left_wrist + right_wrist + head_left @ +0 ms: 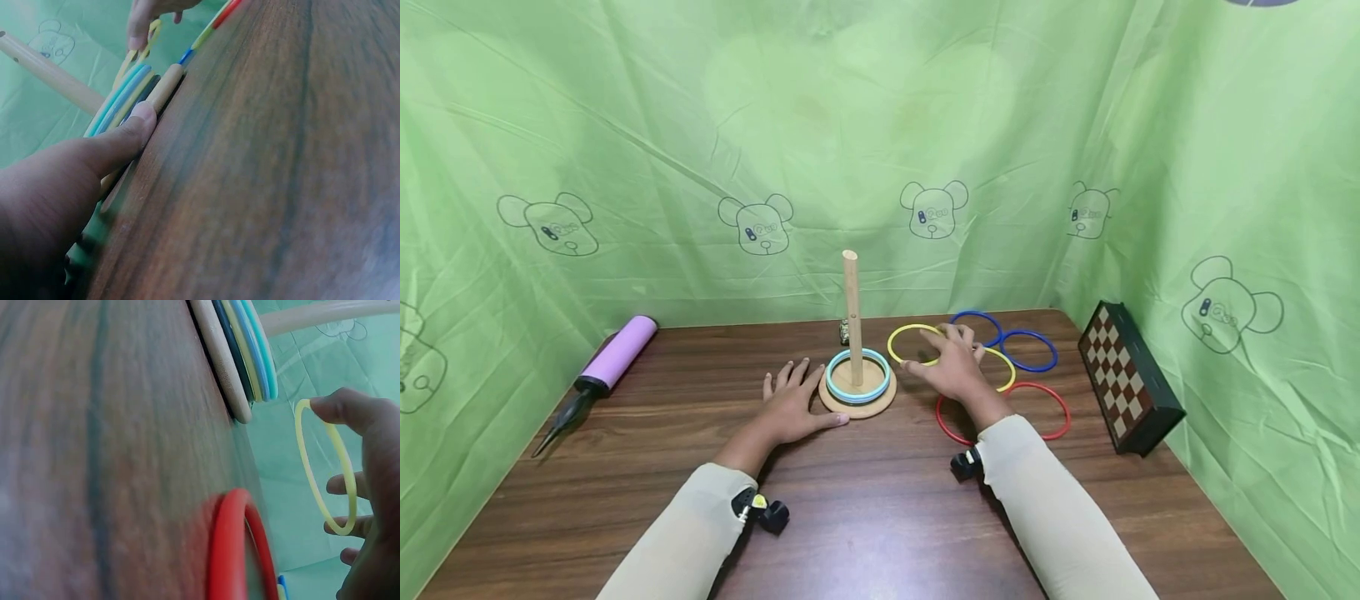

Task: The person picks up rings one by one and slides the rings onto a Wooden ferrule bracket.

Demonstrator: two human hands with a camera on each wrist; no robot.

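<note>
A wooden peg stand point(852, 317) rises from a round base in the middle of the table. Around the foot of its peg lies a stack of several rings point(858, 401), light blue on top. My left hand point(792, 412) lies at the base's left side with fingers spread, its thumb point(139, 119) against the front edge. Right of the peg, my right hand point(955, 367) pinches a yellow ring point(347, 469) between thumb and fingers, raised and tilted. Beneath and beside that hand lie another yellow ring point(1013, 375) and a red ring point(1066, 412).
Two blue rings point(1030, 369) lie behind the right hand. A folded checkered board box point(1112, 375) stands at the right edge. At the far left is a purple hand pump point(619, 354). A small patterned object point(844, 332) sits behind the peg, before the green curtain point(850, 125).
</note>
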